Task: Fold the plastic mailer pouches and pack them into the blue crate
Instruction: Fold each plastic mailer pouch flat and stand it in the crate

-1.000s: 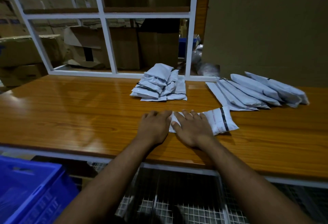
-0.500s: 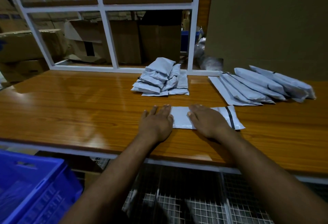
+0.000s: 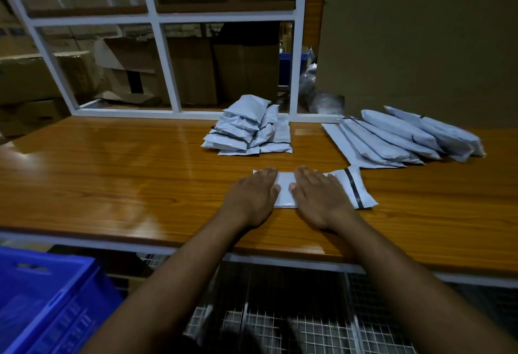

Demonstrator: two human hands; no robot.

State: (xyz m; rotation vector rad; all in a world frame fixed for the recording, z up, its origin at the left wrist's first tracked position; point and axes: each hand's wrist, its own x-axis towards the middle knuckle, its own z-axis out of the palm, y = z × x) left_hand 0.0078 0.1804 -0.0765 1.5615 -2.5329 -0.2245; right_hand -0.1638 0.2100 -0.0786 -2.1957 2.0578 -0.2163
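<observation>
Head view: the blue plastic crate (image 3: 47,295) is cut off at the lower left, below the wooden worktop's (image 3: 112,180) front edge. One grey plastic mailer pouch (image 3: 353,188) lies near that edge, its middle hidden under two flat hands: left hand (image 3: 252,196) and right hand (image 3: 319,196), fingers straight, pressing. Behind, a heap of folded grey pouches (image 3: 249,132); toward the right rear, roughly five overlapping unfolded long pouches (image 3: 400,138), exact count unclear

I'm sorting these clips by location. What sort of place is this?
Probably a warehouse packing station: cardboard boxes stacked behind a wooden bench, piles of mailer pouches, and a blue crate beside it.
</observation>
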